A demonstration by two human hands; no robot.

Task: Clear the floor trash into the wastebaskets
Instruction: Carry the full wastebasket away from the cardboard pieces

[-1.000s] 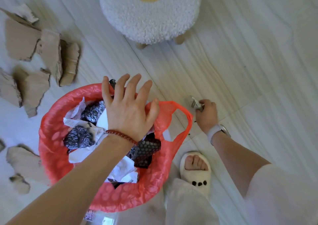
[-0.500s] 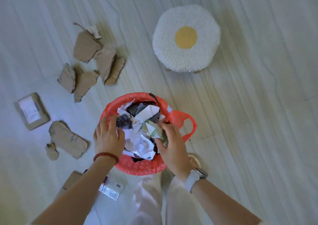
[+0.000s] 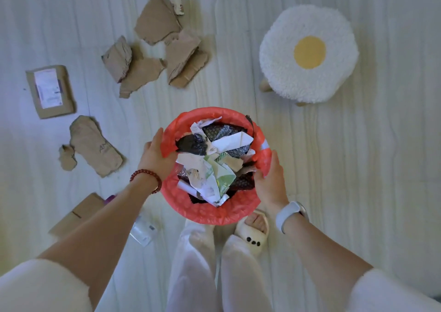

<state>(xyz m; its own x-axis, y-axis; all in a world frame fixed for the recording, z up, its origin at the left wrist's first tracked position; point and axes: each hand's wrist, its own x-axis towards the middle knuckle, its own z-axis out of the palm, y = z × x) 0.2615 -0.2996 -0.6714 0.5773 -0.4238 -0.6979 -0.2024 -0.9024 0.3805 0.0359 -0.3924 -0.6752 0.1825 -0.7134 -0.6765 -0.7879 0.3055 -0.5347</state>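
Trash is heaped above the rim of the red-lined wastebasket (image 3: 238,212), which is gripped at its left rim by the left hand (image 3: 155,156) and at its right rim by the right hand (image 3: 268,180), fingers curled over the liner. Torn cardboard pieces (image 3: 157,56) and a labelled parcel (image 3: 50,91) are seen lying on the floor, well apart from it. Spillage is judged likely if the basket is tilted or more is pressed in; the thin liner could be torn by the curled fingers.
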